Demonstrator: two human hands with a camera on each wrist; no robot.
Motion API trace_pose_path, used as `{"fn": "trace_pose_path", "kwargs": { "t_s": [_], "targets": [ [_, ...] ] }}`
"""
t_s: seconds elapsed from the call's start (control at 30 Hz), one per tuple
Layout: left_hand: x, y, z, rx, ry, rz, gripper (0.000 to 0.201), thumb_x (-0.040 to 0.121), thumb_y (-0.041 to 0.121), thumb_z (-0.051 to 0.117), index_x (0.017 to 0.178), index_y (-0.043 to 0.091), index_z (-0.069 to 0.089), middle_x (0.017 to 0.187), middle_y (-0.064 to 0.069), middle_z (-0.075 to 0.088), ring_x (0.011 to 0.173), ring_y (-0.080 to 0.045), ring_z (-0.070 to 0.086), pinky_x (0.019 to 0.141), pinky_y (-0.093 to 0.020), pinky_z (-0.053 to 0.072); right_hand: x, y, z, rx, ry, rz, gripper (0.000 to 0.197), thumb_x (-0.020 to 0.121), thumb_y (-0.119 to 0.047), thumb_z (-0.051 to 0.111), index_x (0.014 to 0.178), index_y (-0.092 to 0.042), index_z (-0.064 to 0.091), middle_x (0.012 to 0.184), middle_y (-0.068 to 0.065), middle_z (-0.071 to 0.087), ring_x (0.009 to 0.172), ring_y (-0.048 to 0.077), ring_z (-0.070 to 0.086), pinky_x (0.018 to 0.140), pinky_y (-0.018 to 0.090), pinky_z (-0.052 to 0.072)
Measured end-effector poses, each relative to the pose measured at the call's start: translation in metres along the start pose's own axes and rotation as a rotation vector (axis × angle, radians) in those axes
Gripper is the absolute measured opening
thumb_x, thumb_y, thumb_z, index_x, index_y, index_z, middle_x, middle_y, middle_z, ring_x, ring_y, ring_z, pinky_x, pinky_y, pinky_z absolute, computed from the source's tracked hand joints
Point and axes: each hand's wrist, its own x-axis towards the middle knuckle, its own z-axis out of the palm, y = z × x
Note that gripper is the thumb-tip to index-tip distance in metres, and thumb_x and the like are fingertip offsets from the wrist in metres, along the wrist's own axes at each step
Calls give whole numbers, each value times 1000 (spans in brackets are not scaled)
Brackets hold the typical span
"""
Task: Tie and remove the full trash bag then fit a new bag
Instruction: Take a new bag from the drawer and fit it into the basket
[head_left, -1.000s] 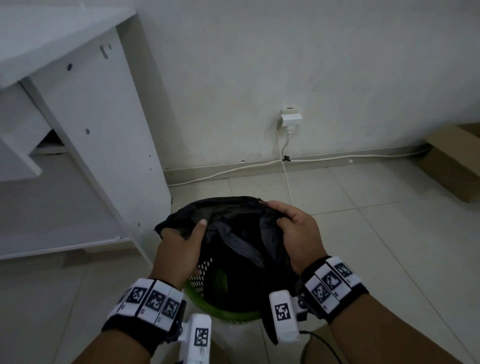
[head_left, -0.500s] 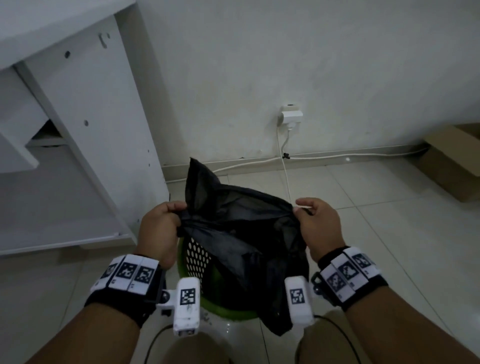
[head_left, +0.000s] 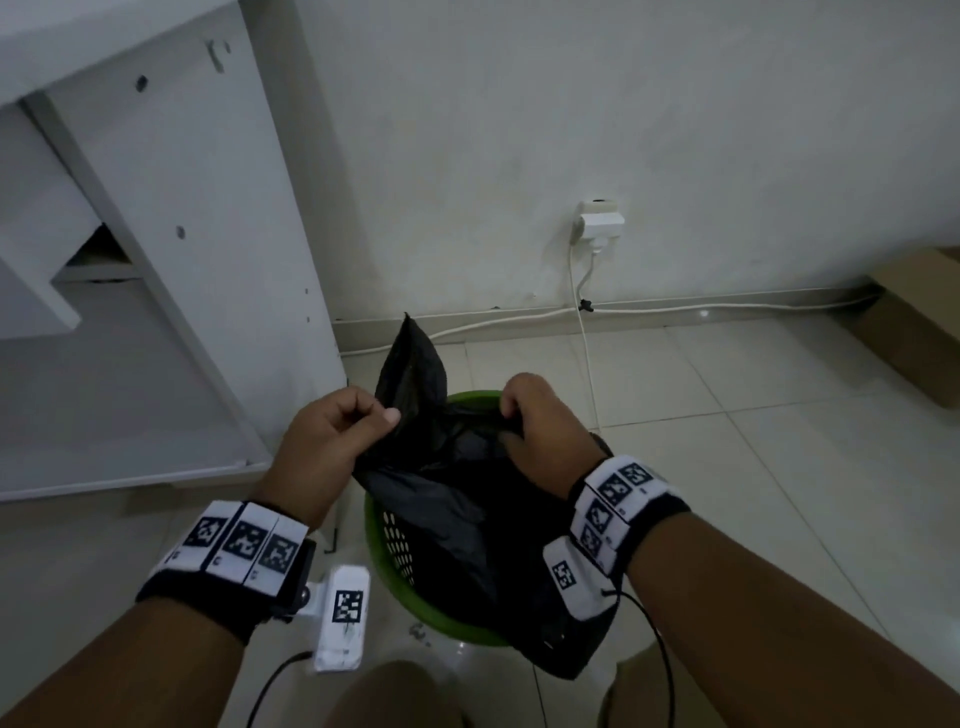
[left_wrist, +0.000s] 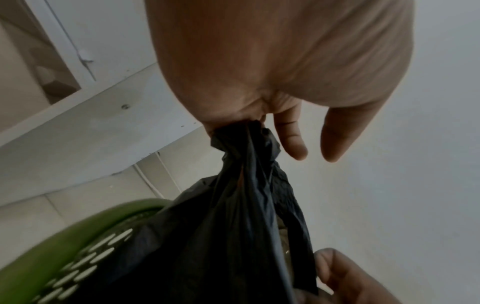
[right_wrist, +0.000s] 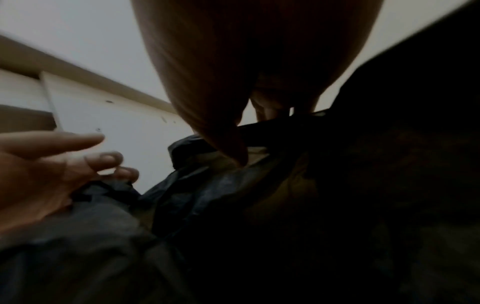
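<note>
A black trash bag (head_left: 457, 499) sits in a green perforated bin (head_left: 400, 587) on the floor between my arms. My left hand (head_left: 332, 436) grips a gathered left edge of the bag; a pointed flap (head_left: 410, 364) stands up past it. In the left wrist view the bag (left_wrist: 233, 216) hangs bunched from my left hand (left_wrist: 249, 123) over the bin's rim (left_wrist: 78, 226). My right hand (head_left: 540, 421) curls over the bag's right edge and grips it. The right wrist view is dark, with the bag (right_wrist: 207, 205) under my right hand (right_wrist: 259, 115).
A white cabinet (head_left: 171, 234) stands close on the left of the bin. On the wall behind, a plug (head_left: 600, 223) feeds a white cable (head_left: 727, 307) along the skirting. A cardboard box (head_left: 914, 317) lies at the far right on the tiled floor.
Both hands have gathered the bag's edges up and drawn closer together. The left flap now stands up higher, and the bin's far green rim shows.
</note>
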Motion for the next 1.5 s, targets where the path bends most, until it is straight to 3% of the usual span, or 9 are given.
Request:
{"fn": "trace_pose_path", "kwargs": {
  "t_s": [0.13, 0.23, 0.37, 0.47, 0.83, 1.0, 1.17, 1.37, 1.5],
  "targets": [
    [9, -17, -11, 611, 3, 91, 29, 87, 41, 66, 65, 21, 63, 86, 2, 54, 81, -11, 57, 77, -24, 41, 13, 24, -11, 56, 58, -49, 26, 62, 0, 42, 65, -17, 61, 81, 7, 62, 83, 32, 62, 84, 28, 45],
    [18, -30, -13, 844, -13, 28, 32, 96, 37, 55, 79, 18, 73, 94, 2, 48, 85, -17, 59, 83, -32, 46, 20, 47, -28, -11, 151, 106, 30, 83, -6, 48, 95, -11, 75, 103, 12, 68, 101, 31, 64, 89, 11, 36],
    [37, -36, -9, 970, 22, -61, 36, 99, 43, 44, 109, 21, 71, 100, -7, 44, 86, -29, 57, 84, -39, 51, 40, 63, -42, -84, -28, 444, 58, 92, -45, 58, 145, -24, 45, 143, 11, 40, 126, 32, 52, 105, 34, 38],
    [58, -40, -7, 1053, 1, -272, 63, 88, 70, 28, 118, 28, 64, 100, -6, 41, 89, -27, 51, 84, -36, 48, 57, 70, -38, -221, -124, 475, 74, 86, -62, 56, 149, -28, 36, 150, 4, 27, 127, 33, 51, 106, 40, 40],
    [85, -48, 14, 1088, -179, -741, 105, 87, 82, 16, 153, 2, 29, 160, -20, 26, 144, -35, 31, 119, -42, 23, 88, 76, -14, -313, -351, 836, 124, 62, -99, 34, 150, -11, 33, 154, 19, 38, 136, 40, 43, 112, 50, 35],
    [74, -73, 3, 568, -401, -903, 103, 81, 88, 19, 141, 11, 55, 147, -14, 52, 124, -26, 55, 113, -33, 37, 72, 90, -26, -265, -566, 854, 110, 70, -94, 33, 136, -8, 54, 146, 17, 50, 128, 32, 52, 110, 40, 35],
    [27, -89, -3, 438, -368, -702, 68, 73, 82, 56, 104, 26, 77, 108, -1, 77, 95, -16, 73, 99, -37, 53, 31, 102, -39, -197, -636, 783, 96, 69, -91, 42, 119, -13, 67, 125, 8, 64, 109, 24, 62, 96, 32, 44],
    [-34, -92, 2, 179, -139, -685, 44, 75, 59, 76, 111, 36, 68, 102, 5, 77, 98, -23, 72, 83, -41, 60, -37, 125, -34, -24, -481, 685, 69, 63, -88, 57, 100, -31, 73, 106, -4, 74, 94, 13, 67, 93, 34, 51],
    [-52, -87, 9, 215, -82, -687, 49, 83, 59, 69, 123, 32, 55, 98, -10, 73, 60, -25, 69, 51, -28, 50, -71, 125, -22, 71, -317, 707, 73, 66, -85, 57, 110, -29, 69, 108, -1, 72, 94, 18, 68, 87, 36, 54]
  ]
}}
